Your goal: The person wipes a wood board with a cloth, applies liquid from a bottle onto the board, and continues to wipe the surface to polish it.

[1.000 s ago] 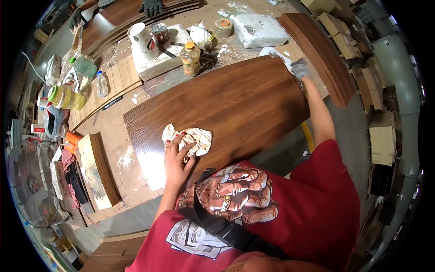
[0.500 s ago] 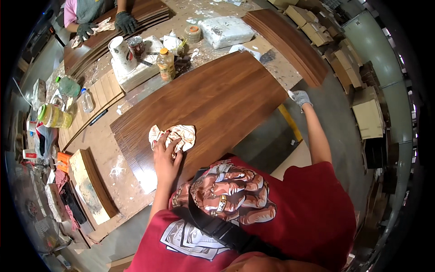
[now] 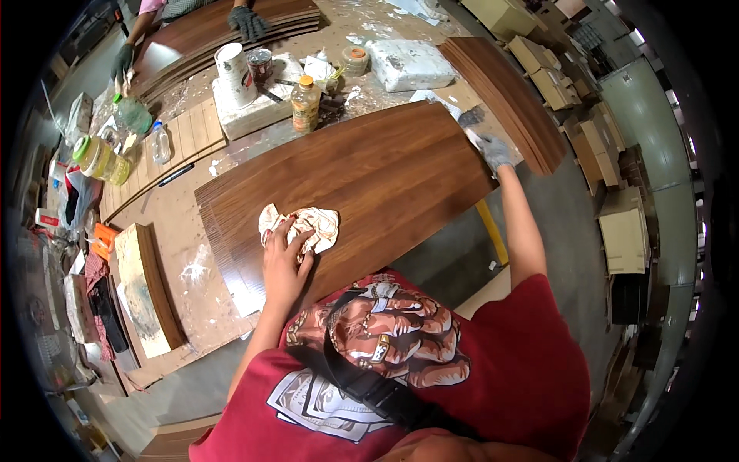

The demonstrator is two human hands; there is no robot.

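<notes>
A dark brown wood-grain board [image 3: 362, 177] lies across the worktable in front of me. Toward its left part, my bare left hand [image 3: 286, 262] presses and grips a crumpled cream cloth [image 3: 317, 223] with reddish-brown marks. Out at the board's right end is my right hand [image 3: 495, 152], in a grey glove. Its fingers are closed on a small white piece [image 3: 472, 138], too small to identify, against the board's far right corner.
A stack of brown boards [image 3: 508, 100] lies beyond the right end. Behind the board stand an orange-capped bottle [image 3: 305, 106], a white cup [image 3: 233, 73] and a white wrapped block [image 3: 408, 65]. Opposite, a gloved co-worker's hand [image 3: 248, 25] rests on another board stack [image 3: 208, 35]. A wood block [image 3: 146, 292] sits left.
My right hand has moved from beside the board's right edge to over its far right corner. My left hand stays on the cloth. The co-worker's hands have moved apart, and my view has shifted.
</notes>
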